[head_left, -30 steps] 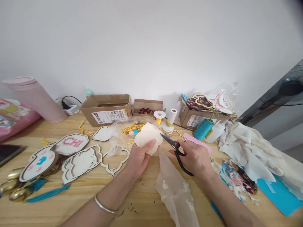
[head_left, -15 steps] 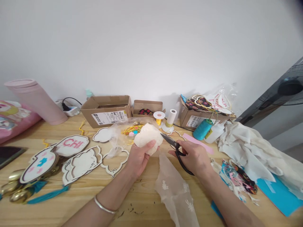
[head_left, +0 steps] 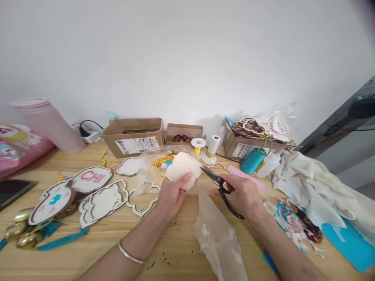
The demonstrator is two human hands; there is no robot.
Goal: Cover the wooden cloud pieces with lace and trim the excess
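Note:
My left hand [head_left: 175,195] pinches a cream cloud-shaped, fabric-covered piece [head_left: 183,168], thumb on its face. My right hand [head_left: 241,193] grips black-handled scissors [head_left: 219,180], whose blade tips lie at the right edge of the piece. Below the piece hangs a strip of sheer cream fabric with white embroidered flowers [head_left: 218,234], reaching down over the table. Whether it is still joined to the piece I cannot tell. Behind the left hand lies a clear plastic bag [head_left: 143,166] with yellow cord. A scalloped cut-out frame [head_left: 143,201] rests left of that hand.
Cardboard boxes [head_left: 133,138] line the wall. A yellow thread spool [head_left: 198,145], a white roll [head_left: 213,145] and a teal thread cone [head_left: 252,160] stand at the back. Fabric scraps [head_left: 299,222] and cream cloth [head_left: 310,183] lie right; decorated plaques [head_left: 92,178] and gold bells [head_left: 27,234] left.
The view has shifted slightly, so most things on the table appear a little farther right. Both hands keep their grips, and the scissors stay at the edge of the cream piece.

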